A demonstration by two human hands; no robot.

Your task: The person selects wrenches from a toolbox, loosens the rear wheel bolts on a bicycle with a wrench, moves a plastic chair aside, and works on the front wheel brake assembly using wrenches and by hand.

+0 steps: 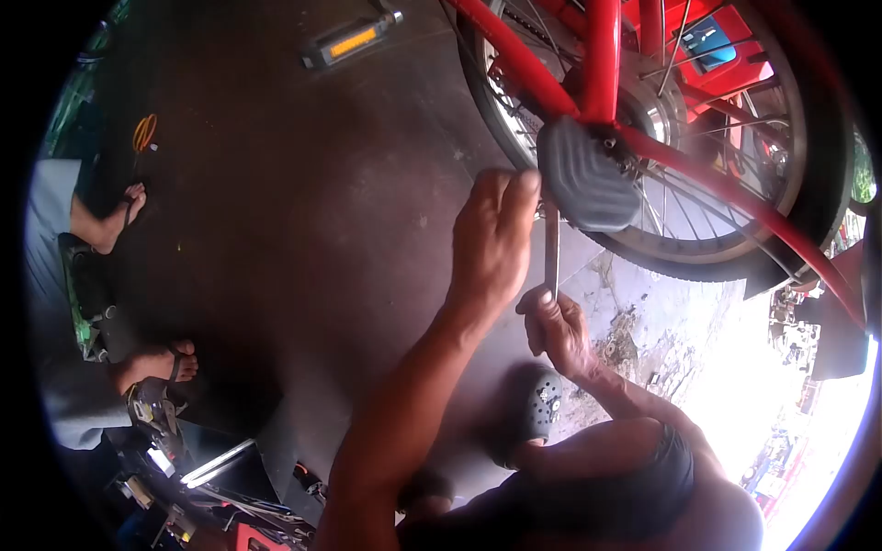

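Observation:
My right hand (562,335) is closed around the near end of a long flat metal wrench (552,248). The wrench's far end disappears by a grey ribbed oval pad (588,174), which looks like a pedal, beside the red bicycle frame (602,64). My left hand (496,230) is closed with its thumb up, close to the pad's left edge and the wrench's far end. What its fingers grip is hidden. Behind the pad is a spoked bicycle wheel (703,246) with a black tyre.
A pedal with an orange reflector (354,41) lies on the dark floor (312,184). An orange loop (144,133) lies farther left. Another person's sandalled feet (175,363) are at the left. My grey clog (544,404) is below my right hand. Several items lie at lower left.

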